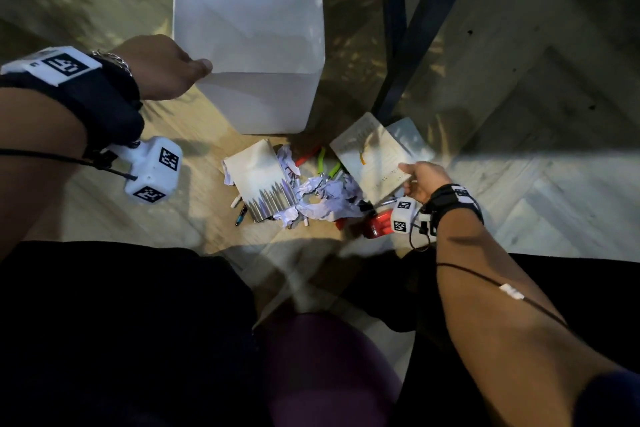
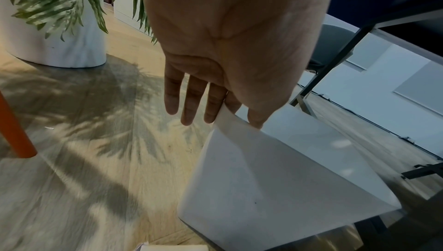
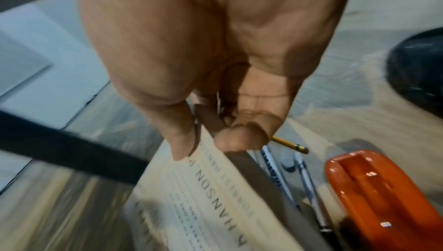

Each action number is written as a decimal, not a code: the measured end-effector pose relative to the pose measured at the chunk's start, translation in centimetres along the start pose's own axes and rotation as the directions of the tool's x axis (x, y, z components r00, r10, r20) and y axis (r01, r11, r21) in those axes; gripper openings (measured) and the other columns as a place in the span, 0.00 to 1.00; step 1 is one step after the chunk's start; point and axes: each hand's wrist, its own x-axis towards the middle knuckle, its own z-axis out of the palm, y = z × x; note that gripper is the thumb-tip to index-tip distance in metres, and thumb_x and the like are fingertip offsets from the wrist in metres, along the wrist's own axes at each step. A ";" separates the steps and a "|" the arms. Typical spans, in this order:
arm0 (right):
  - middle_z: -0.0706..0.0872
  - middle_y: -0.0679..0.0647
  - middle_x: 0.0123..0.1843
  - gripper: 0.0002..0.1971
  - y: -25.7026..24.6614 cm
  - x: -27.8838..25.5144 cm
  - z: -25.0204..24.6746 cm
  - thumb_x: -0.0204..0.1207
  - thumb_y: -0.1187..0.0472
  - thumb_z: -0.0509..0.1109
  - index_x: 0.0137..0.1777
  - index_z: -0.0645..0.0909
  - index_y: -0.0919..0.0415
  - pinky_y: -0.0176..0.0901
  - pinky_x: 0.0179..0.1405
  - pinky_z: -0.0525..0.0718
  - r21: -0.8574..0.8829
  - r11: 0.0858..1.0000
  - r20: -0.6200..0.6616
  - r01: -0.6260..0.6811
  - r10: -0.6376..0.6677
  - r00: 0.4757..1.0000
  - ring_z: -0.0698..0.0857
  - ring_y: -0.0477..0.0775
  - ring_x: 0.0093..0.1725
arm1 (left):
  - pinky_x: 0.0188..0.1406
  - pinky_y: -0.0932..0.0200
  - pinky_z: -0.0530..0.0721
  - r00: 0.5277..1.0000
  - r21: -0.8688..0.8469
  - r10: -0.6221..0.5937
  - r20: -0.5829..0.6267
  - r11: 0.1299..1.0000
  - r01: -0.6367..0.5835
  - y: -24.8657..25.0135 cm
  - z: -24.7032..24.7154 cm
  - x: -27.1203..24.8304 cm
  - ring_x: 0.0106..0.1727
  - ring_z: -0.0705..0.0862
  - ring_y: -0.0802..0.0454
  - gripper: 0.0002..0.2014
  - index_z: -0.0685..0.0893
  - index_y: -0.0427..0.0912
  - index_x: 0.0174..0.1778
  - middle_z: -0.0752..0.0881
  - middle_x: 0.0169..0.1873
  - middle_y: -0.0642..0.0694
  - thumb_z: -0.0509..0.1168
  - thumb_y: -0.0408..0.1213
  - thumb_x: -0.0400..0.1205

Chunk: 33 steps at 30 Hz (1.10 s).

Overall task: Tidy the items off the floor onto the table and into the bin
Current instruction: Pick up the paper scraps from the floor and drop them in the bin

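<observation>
A white bin (image 1: 263,100) stands on the wooden floor. My left hand (image 1: 194,69) grips its near-left rim, thumb inside and fingers outside, as the left wrist view shows on the bin (image 2: 251,179) under my left hand (image 2: 230,115). My right hand (image 1: 410,177) pinches the near corner of a cream book (image 1: 374,156), seen close as the book (image 3: 215,198) between thumb and fingers of my right hand (image 3: 208,145). On the floor lie a pencil-cover book (image 1: 263,177), crumpled paper (image 1: 329,198), green and red pens (image 1: 323,159) and a red stapler (image 1: 375,224).
A dark table leg (image 1: 426,28) slants down to the floor just behind the cream book. A second pale book (image 1: 408,135) lies under it. A pencil (image 3: 292,146) and pens (image 3: 309,188) lie beside the stapler (image 3: 383,198). A white plant pot (image 2: 55,46) stands left of the bin.
</observation>
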 end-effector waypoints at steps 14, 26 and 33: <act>0.91 0.58 0.44 0.09 7.6 -0.3 5.9 0.82 0.69 0.68 0.52 0.88 0.57 0.46 0.33 0.88 0.095 0.987 -0.217 0.132 -0.108 0.970 0.87 0.58 0.38 | 0.46 0.49 0.73 1.000 0.011 -0.021 0.009 1.000 0.021 0.2 0.1 -0.1 0.44 0.80 0.33 0.34 0.88 0.35 0.45 0.84 0.41 0.34 0.52 0.64 0.86; 0.77 0.62 0.78 0.30 8.1 1.0 15.1 0.80 0.66 0.73 0.81 0.76 0.51 0.65 0.69 0.87 -0.613 0.730 0.310 0.304 -0.132 0.942 0.85 0.67 0.69 | 0.47 0.50 0.72 1.000 -0.027 -0.010 0.002 1.000 0.010 -0.3 0.6 0.3 0.42 0.79 0.35 0.36 0.87 0.32 0.46 0.86 0.45 0.29 0.52 0.65 0.86; 0.89 0.65 0.64 0.15 9.6 0.9 13.3 0.81 0.62 0.69 0.66 0.83 0.58 0.55 0.65 0.85 -0.719 0.617 0.137 0.319 -0.325 0.936 0.86 0.68 0.67 | 0.46 0.49 0.73 1.000 -0.015 0.002 0.003 1.000 -0.002 -0.7 0.8 0.8 0.42 0.80 0.34 0.36 0.87 0.34 0.45 0.83 0.36 0.35 0.52 0.66 0.86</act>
